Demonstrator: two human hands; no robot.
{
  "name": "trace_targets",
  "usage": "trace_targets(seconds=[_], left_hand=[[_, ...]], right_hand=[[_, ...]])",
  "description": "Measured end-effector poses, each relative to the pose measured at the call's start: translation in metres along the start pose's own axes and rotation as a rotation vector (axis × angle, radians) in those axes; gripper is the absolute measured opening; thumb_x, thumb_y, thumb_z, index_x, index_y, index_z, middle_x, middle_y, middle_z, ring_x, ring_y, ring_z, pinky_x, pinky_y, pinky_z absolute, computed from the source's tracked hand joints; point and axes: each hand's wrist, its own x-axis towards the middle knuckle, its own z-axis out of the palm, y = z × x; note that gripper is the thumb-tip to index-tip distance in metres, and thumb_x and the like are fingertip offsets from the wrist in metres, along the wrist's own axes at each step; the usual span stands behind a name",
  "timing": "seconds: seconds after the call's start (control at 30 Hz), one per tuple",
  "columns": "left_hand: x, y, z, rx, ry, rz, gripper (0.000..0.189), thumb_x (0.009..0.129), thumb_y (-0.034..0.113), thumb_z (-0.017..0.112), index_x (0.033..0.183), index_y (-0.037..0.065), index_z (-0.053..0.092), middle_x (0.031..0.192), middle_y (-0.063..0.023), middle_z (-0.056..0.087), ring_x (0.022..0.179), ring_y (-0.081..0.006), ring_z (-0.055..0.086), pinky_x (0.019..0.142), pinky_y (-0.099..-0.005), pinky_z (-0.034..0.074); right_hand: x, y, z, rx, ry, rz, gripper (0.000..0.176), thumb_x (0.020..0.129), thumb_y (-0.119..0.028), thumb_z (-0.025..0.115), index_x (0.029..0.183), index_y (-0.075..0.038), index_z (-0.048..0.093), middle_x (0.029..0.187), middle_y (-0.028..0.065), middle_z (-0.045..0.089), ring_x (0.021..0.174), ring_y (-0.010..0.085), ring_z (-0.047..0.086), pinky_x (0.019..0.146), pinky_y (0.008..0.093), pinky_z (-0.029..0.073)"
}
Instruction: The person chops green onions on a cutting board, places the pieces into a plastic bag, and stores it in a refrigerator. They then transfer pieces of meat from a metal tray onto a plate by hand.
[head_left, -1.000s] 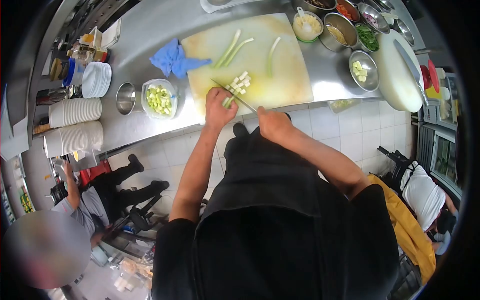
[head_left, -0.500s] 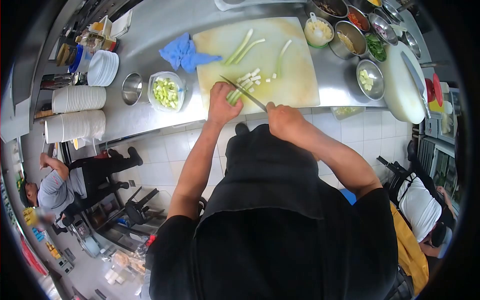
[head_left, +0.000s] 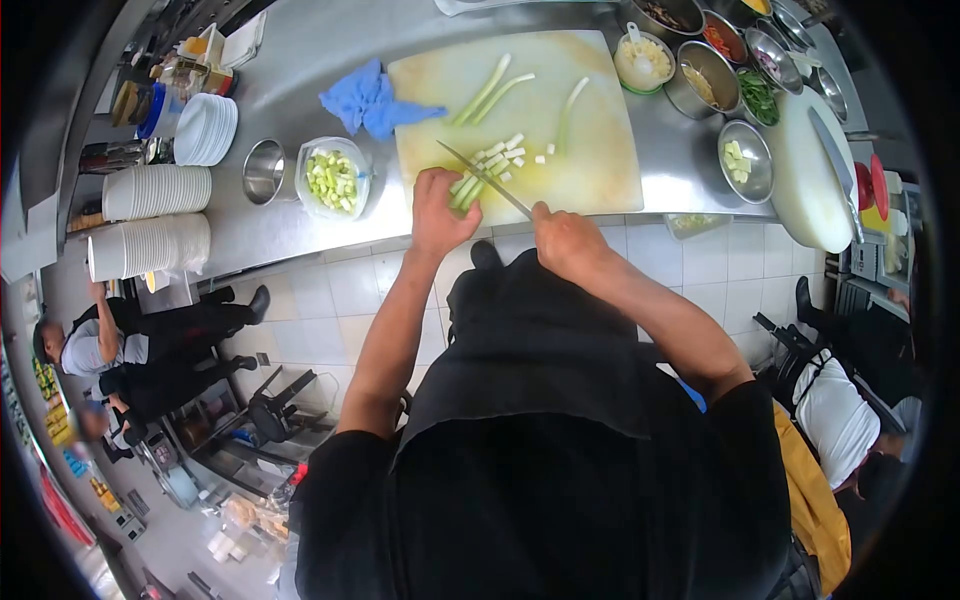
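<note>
My left hand [head_left: 442, 215] is closed around green onion stalks [head_left: 467, 192] near the front edge of the white cutting board [head_left: 600, 130]. My right hand [head_left: 568, 238] grips a knife [head_left: 490, 180] by its handle, and the blade slants up and left across the stalks. Several cut white pieces [head_left: 512, 150] lie just beyond the blade. Farther back on the board are whole stalks [head_left: 490, 92] and one separate stalk [head_left: 571, 108]. A blue cloth [head_left: 372, 103] overlaps the board's left edge.
Left of the board stand a tub of chopped green onion [head_left: 333, 180], a metal bowl [head_left: 264, 172] and stacked white bowls [head_left: 155, 192]. To the right are a metal bowl [head_left: 745, 162], food pots and another knife [head_left: 833, 150] on a second board. People are at both sides.
My hands and the knife have barely moved, the blade still across the stalks. At the left, the people have shifted, and a second one shows more. At the right, a person has changed posture.
</note>
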Motion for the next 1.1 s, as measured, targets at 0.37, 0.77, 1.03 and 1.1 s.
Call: trace_targets(seconds=[0.37,0.77,1.03,1.1], left_hand=[[-0.004,-0.019,0.009,0.072,0.0,0.029,0.023,0.063,0.01,0.069,0.085,0.006,0.062,0.094,-0.0115,0.055,0.09,-0.0318,0.054,0.081,-0.0417,0.045],[-0.006,-0.02,0.009,0.071,0.034,0.017,0.021,0.064,0.009,0.069,0.083,0.006,0.062,0.093,-0.0118,0.057,0.091,-0.0322,0.056,0.081,-0.041,0.046],[-0.019,0.001,0.003,0.085,0.14,-0.023,0.034,0.065,0.014,0.073,0.095,0.005,0.06,0.096,-0.0119,0.056,0.095,-0.0323,0.054,0.086,-0.043,0.043],[-0.031,0.015,0.003,0.149,0.184,-0.095,0.037,0.066,0.012,0.073,0.099,0.005,0.059,0.1,-0.012,0.056,0.099,-0.0297,0.053,0.087,-0.0415,0.04]], right_hand=[[-0.003,-0.021,-0.03,0.008,-0.205,0.056,0.019,0.083,-0.003,0.05,0.097,0.008,0.056,0.08,0.0285,0.067,0.079,0.042,0.068,0.071,0.0477,0.054],[0.006,-0.016,-0.014,0.021,-0.188,0.027,0.016,0.083,-0.002,0.05,0.095,0.008,0.055,0.076,0.0282,0.066,0.073,0.0422,0.068,0.067,0.0487,0.054],[0.012,0.003,0.036,0.049,0.033,-0.031,0.012,0.089,-0.007,0.048,0.094,0.004,0.049,0.065,0.025,0.062,0.063,0.0447,0.064,0.059,0.0538,0.051],[0.012,0.0,0.027,0.007,-0.055,-0.01,0.015,0.084,-0.003,0.049,0.095,0.006,0.051,0.069,0.0255,0.065,0.068,0.0423,0.067,0.064,0.0505,0.053]])
